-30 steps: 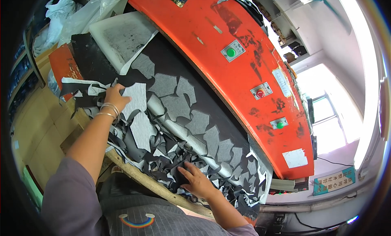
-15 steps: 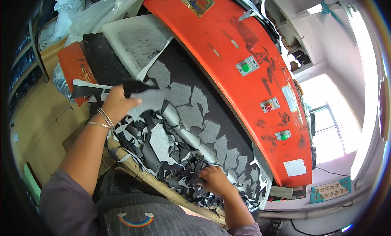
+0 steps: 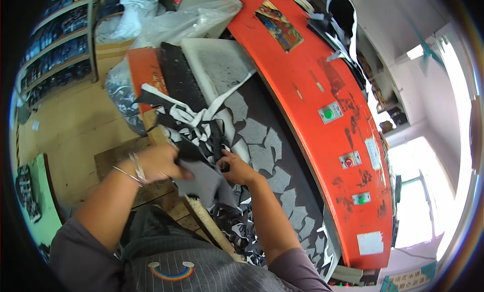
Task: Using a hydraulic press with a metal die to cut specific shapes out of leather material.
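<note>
My left hand [image 3: 162,163] grips a grey and black sheet scrap [image 3: 204,183], which hangs over the wooden edge of the machine bed. My right hand [image 3: 238,170] sits just beyond it, fingers curled at a heap of black and white offcut strips [image 3: 201,130]; what lies between those fingers is hidden. Past my right hand, grey angular cut pieces [image 3: 257,130] lie in rows on the dark bed. A heap of small dark scraps [image 3: 242,229] fills the space between my right forearm and the wooden edge [image 3: 209,221].
A large orange-red machine beam [image 3: 312,90] with green and red buttons spans the bed. A white board [image 3: 201,52] lies at the far end. Clear plastic bags [image 3: 123,90], a shelf rack [image 3: 63,50] and a green table [image 3: 43,196] stand to the left.
The view has swung left. My left hand has drawn its scrap nearer my body and over the wooden edge. My right hand has moved up from the small scraps to the strip heap.
</note>
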Demonstrator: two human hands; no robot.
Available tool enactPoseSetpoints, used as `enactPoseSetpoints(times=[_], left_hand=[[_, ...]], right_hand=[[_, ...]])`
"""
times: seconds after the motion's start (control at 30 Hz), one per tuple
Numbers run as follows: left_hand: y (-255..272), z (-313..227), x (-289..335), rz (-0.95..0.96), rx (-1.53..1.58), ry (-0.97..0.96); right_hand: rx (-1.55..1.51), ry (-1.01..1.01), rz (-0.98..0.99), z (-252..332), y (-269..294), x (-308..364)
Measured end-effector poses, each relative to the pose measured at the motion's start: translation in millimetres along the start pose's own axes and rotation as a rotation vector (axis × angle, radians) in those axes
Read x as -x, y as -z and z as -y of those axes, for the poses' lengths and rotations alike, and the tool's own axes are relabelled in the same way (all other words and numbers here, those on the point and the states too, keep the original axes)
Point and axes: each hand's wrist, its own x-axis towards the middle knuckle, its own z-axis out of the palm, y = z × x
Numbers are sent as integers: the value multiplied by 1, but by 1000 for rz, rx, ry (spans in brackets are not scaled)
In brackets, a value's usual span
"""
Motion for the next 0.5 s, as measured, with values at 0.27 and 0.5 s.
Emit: enactPoseSetpoints(times=[0.27,0.5], left_hand=[[-136,25,-40,-176,-639,-18],[-179,14,-48,-368,-632,137]], right_hand=[[-142,-303,-312,4,-20,71],[-353,-458,-392,-27,-47,212]])
